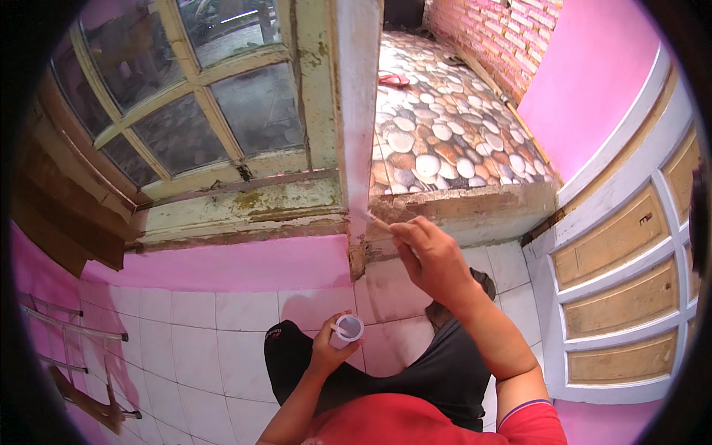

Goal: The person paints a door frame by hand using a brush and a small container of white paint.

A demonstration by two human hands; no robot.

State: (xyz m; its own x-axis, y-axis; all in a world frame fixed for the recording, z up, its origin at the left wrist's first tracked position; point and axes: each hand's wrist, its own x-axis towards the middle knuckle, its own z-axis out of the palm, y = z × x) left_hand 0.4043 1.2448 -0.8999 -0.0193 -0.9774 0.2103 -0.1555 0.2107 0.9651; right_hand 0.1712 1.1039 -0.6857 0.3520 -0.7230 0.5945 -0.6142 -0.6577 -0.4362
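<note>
Right hand [434,259]: fingers pinched together round the handle of a small brush [379,222], arm stretched out toward 12 o'clock
Left hand [326,351]: fingers curled round a small pale cup [338,341], mouth up, at 11 o'clock from the torso, low and near the knee
Brush: bristles at the right edge of the pale post [358,148], 12 o'clock; firm contact too small to tell
Cup contents: greyish, probably paint; level cannot be told
Post: whitish along most of its height, brown and rough at the foot
Around: glazed window frame [196,78] at 11 o'clock, worn ledge [475,210] at 1, panelled door [619,304] at 3, tiled floor [196,356] below
Step, judged: brushing a coat onto the post edge
Doing it well: load lightly, wipe excess on the rim, pull long strokes along the grain, feather the ends, ease off near the rough foot
Watch: keep the cup level and bring it closer under the brush, else drips may hit tiles
</note>
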